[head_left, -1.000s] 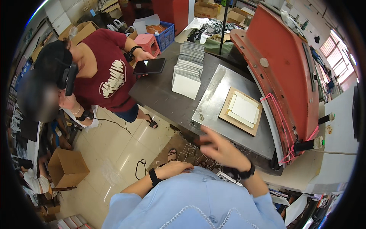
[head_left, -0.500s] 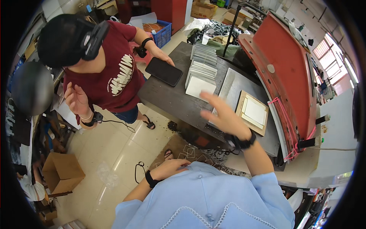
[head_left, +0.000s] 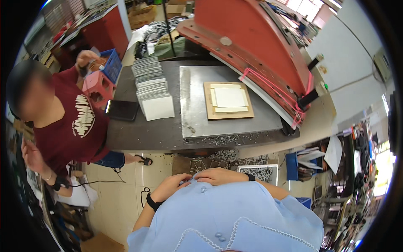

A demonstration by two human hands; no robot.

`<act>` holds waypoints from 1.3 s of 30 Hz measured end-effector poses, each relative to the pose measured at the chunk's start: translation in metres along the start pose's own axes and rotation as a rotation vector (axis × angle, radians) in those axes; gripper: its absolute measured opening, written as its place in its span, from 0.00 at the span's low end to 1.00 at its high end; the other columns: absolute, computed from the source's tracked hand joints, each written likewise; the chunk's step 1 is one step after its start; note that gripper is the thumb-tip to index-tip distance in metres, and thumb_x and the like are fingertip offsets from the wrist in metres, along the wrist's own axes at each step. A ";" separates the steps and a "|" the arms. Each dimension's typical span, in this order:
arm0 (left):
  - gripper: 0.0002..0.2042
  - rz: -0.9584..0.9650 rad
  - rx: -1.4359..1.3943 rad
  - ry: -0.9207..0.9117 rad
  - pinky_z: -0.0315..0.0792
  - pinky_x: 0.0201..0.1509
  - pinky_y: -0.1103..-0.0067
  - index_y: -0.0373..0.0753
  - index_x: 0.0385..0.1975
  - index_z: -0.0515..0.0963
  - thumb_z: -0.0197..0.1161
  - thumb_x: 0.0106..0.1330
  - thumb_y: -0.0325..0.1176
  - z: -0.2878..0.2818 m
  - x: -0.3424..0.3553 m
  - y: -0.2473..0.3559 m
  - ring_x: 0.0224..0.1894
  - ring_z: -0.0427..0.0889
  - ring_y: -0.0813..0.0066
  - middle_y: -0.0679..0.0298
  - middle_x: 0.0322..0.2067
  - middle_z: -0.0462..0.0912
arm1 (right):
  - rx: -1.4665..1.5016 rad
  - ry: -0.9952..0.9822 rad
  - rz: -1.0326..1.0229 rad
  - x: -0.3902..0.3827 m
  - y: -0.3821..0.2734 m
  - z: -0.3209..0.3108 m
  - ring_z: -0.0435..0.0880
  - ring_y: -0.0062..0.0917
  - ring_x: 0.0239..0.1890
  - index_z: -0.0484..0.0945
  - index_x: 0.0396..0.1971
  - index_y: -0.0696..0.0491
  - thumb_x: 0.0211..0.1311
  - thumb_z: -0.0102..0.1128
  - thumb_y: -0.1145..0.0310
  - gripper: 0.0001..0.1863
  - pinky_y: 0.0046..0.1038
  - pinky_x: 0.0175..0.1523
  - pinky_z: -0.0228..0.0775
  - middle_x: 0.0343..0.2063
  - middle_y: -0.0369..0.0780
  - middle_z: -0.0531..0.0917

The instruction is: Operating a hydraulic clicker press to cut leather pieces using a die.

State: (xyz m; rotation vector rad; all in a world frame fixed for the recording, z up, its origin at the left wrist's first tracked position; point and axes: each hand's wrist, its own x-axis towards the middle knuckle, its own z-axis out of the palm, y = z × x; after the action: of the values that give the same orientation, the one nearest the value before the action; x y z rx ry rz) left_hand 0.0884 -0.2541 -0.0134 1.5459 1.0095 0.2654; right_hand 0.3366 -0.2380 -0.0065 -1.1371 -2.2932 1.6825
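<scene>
My left hand (head_left: 170, 187) rests against the front of my light blue shirt (head_left: 252, 210), fingers lying loosely on the cloth. Close beside it, my right hand (head_left: 222, 176) lies flat on the same shirt, and neither hand holds anything I can see. Beyond them stands a dark work table (head_left: 163, 136). On its metal plate (head_left: 191, 109) sits a wooden board (head_left: 231, 116) with a white rectangular sheet (head_left: 230, 97) framed by pale strips. To the left of the plate is a long row of stacked white and grey sheets (head_left: 157, 108).
A raised red machine lid (head_left: 247, 33) with pink cord leans over the table's right side. A black phone-like slab (head_left: 121, 110) lies at the left edge, near a person in a maroon shirt (head_left: 75, 113). Cut frame-shaped scraps (head_left: 218, 163) litter the floor below.
My right hand has drawn back from over the table to my shirt. The view has turned right. The other person has let go of the black slab, which now lies on the table.
</scene>
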 end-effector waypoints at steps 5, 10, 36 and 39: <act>0.16 0.000 0.042 -0.035 0.74 0.49 0.70 0.34 0.50 0.76 0.56 0.69 0.37 -0.002 0.012 0.013 0.46 0.81 0.56 0.52 0.45 0.82 | -0.050 0.052 -0.024 -0.008 0.006 -0.002 0.79 0.42 0.50 0.76 0.52 0.56 0.72 0.43 0.58 0.21 0.36 0.56 0.69 0.47 0.48 0.81; 0.16 0.025 0.046 -0.007 0.74 0.49 0.70 0.34 0.49 0.76 0.57 0.68 0.37 0.001 0.012 0.012 0.45 0.82 0.56 0.52 0.44 0.82 | -0.058 0.057 0.014 -0.008 0.009 -0.002 0.78 0.41 0.51 0.76 0.51 0.56 0.72 0.44 0.58 0.20 0.36 0.56 0.69 0.47 0.48 0.81; 0.16 -0.009 -0.021 0.025 0.74 0.50 0.72 0.37 0.52 0.75 0.58 0.68 0.38 0.029 0.007 -0.004 0.47 0.82 0.60 0.54 0.45 0.82 | 0.042 0.487 -0.009 -0.030 -0.013 -0.073 0.83 0.29 0.45 0.75 0.53 0.57 0.65 0.57 0.66 0.18 0.28 0.49 0.74 0.45 0.45 0.82; 0.16 0.028 -0.023 0.007 0.74 0.49 0.72 0.38 0.52 0.75 0.58 0.67 0.37 0.027 0.009 -0.010 0.47 0.82 0.60 0.54 0.45 0.82 | -0.126 0.723 0.069 -0.033 -0.016 -0.111 0.81 0.37 0.48 0.76 0.50 0.58 0.66 0.56 0.66 0.16 0.30 0.53 0.71 0.48 0.48 0.81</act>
State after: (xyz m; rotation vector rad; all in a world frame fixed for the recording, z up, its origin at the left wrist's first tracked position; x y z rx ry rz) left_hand 0.1078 -0.2676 -0.0324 1.5400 0.9880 0.3007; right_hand 0.4044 -0.1718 0.0628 -1.5382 -1.9110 0.9108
